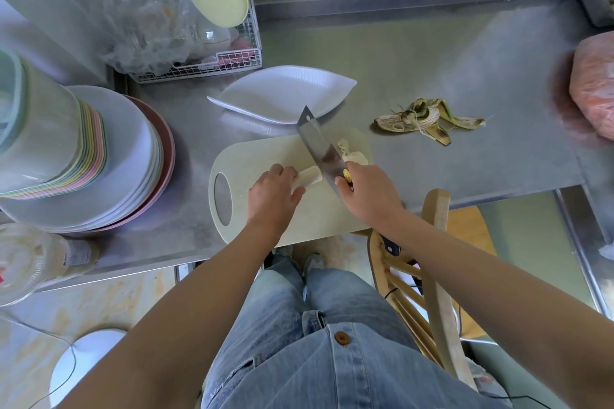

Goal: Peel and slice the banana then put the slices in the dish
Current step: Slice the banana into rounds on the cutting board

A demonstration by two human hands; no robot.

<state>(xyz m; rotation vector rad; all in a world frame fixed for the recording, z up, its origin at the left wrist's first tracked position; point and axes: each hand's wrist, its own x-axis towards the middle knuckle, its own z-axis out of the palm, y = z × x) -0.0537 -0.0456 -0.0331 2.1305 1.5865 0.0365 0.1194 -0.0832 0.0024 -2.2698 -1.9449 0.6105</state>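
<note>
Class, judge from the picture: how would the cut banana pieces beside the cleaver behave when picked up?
Probably soft: the banana pieces look ragged, so pinching could mash them. Likely slippery, being peeled flesh. Unlikely to roll, given those irregular shapes.

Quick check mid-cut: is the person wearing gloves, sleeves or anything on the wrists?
No gloves: the left hand and right hand are bare, and no sleeves show on either arm. No watch, ring or band is visible. Clothing in view is a blue denim shirt with a brown button.
</note>
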